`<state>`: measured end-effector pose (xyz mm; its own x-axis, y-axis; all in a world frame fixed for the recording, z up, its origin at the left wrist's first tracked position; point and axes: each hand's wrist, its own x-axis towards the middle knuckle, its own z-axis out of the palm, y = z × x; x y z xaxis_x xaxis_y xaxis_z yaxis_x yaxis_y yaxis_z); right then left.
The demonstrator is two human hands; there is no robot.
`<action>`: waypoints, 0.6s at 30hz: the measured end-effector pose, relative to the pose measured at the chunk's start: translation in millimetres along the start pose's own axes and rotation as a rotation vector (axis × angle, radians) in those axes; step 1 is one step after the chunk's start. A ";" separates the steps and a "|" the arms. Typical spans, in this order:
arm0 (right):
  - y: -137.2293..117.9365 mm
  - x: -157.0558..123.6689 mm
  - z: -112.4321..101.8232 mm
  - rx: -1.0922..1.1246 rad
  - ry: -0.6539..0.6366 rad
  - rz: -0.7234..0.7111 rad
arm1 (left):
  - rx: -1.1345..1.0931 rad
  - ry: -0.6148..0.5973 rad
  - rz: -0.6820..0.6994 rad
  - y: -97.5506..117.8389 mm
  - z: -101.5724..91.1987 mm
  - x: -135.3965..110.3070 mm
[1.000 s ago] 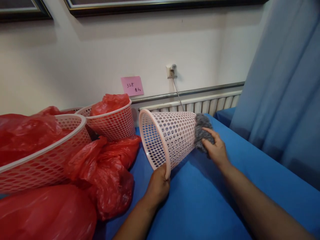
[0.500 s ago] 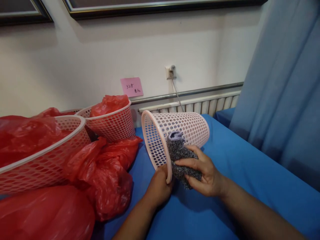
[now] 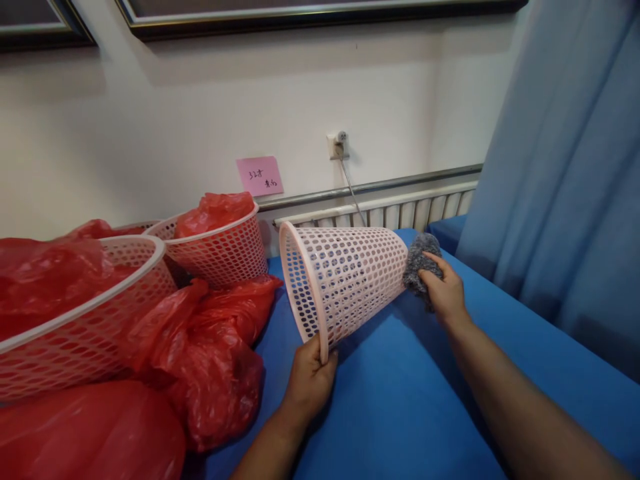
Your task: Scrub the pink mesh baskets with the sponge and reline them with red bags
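Observation:
A pale pink plastic wastebasket (image 3: 357,273) with a mesh of holes lies tilted on its side, its mouth facing left. My left hand (image 3: 310,377) grips the near, lower part of its rim, fingers inside and thumb outside. My right hand (image 3: 443,287) is closed on a dark grey cloth (image 3: 423,267), which is pressed against the basket's base end at the right. The basket is over a blue-covered surface (image 3: 390,407); part of its underside is hidden.
Pink baskets (image 3: 215,250) with red plastic bags stand at the left. Loose red bags (image 3: 210,367) lie between them and my left arm. Behind are a radiator (image 3: 395,212), a plugged socket (image 3: 339,147) and a pink note (image 3: 260,175). A blue curtain (image 3: 560,167) hangs at the right.
My right hand has moved the cloth from near the basket's rim rightward to its base end. My left hand still holds the rim, its thumb now more visible outside.

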<state>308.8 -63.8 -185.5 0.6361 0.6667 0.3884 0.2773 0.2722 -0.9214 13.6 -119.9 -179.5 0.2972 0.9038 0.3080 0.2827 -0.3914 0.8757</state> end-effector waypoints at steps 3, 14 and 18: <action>-3.8 -3.4 0.0 -0.041 -0.006 -0.028 | 0.068 -0.053 0.035 -5.4 1.7 2.3; -76.4 -100.9 5.9 0.161 -0.901 -0.769 | -0.047 0.003 -0.089 17.6 -3.9 2.5; -66.9 -91.8 9.9 0.158 -0.895 -0.682 | -0.147 0.141 -0.115 17.0 -9.9 1.6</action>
<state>224.7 -136.3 -159.6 -0.3732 0.5846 0.7204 0.2341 0.8107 -0.5366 9.9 -123.4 -160.5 0.1375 0.9602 0.2431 0.1687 -0.2645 0.9495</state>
